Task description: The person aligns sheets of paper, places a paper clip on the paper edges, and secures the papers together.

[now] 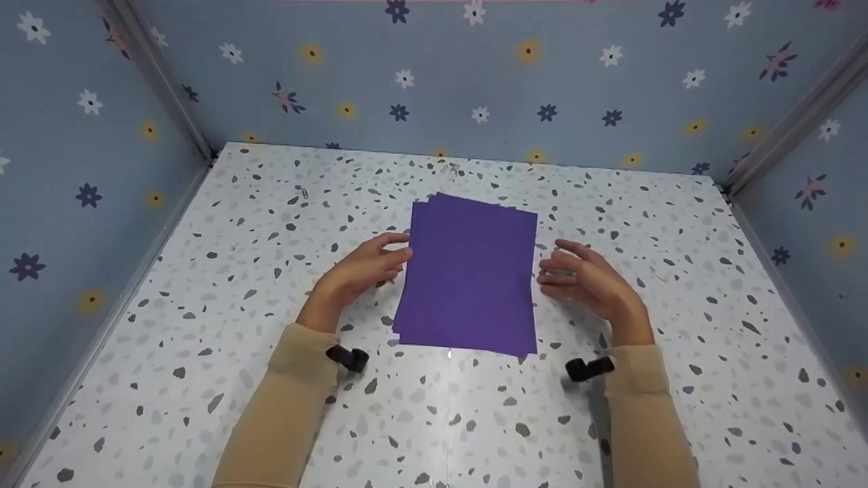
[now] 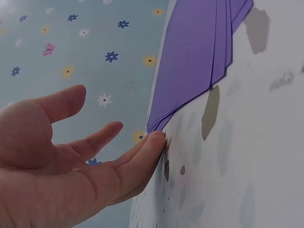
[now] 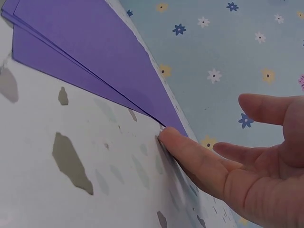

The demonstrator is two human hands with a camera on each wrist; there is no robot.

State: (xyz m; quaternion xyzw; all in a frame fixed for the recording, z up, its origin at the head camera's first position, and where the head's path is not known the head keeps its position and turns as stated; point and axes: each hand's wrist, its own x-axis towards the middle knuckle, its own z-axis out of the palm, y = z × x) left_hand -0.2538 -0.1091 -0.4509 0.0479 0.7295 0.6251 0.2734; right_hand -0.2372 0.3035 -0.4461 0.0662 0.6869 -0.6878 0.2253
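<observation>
Several purple sheets of paper [image 1: 471, 278] lie in a loose, uneven stack on the speckled table, their corners and edges fanned out of line. At the stack's left edge is my left hand [image 1: 369, 266], fingers relaxed and slightly bent, holding nothing. In the left wrist view its lower fingertips [image 2: 156, 140] rest on the table close to the sheets. My right hand [image 1: 586, 279] is just off the right edge, fingers loosely bent and empty. The right wrist view shows a fingertip [image 3: 170, 135] down by the paper's edge; whether it touches the paper I cannot tell.
The white table [image 1: 258, 379] has a grey speckled pattern. A small paper clip [image 1: 305, 193] lies toward its back left. Blue flowered panels [image 1: 461, 81] stand at the back and both sides. A black wrist camera [image 1: 349, 358] sits on each sleeve.
</observation>
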